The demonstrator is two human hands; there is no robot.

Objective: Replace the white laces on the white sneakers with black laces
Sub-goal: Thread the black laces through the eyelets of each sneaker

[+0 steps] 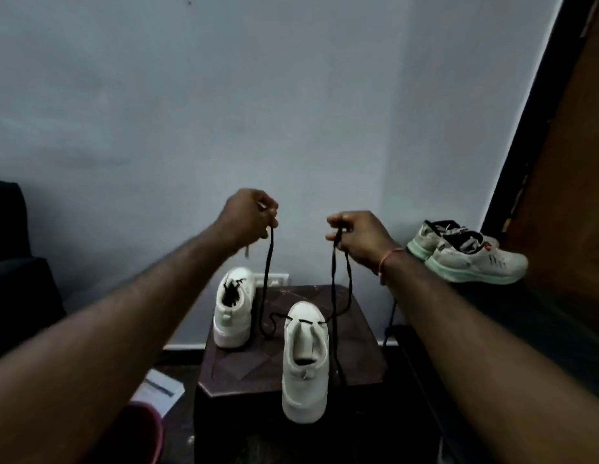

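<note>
I see both hands raised in front of a pale wall, each pinching one end of a black lace (333,289). The left hand (249,217) is curled around its end, with the lace tip hanging just below the fist. The right hand (358,234), which has a thin thread band (388,259) at the wrist, grips the other end. The lace runs down to the near white sneaker (305,363) and crosses it as one short bar at the front eyelets. That sneaker stands on a dark tabletop (355,346). A second white sneaker (233,313) stands behind it to the left, with dark lacing at its opening. Grey running shoes (469,252) sit off to the right.
</note>
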